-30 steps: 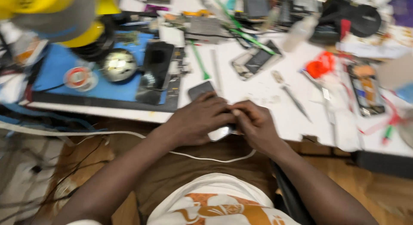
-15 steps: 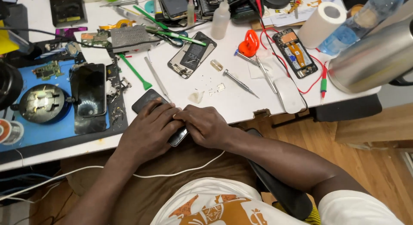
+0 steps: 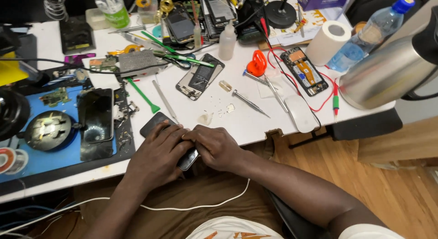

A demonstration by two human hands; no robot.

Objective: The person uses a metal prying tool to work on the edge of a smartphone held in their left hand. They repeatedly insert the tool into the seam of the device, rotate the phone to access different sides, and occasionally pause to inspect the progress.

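My left hand and right hand both curl closed around a dark phone at the surface's near edge; fingers hide most of it.

Dark phone screen on blue mat

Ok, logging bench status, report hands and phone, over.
Left hand and right hand both clamped on dark phone at the table edge. Tweezers lie just beyond; nothing between the hands and phone.
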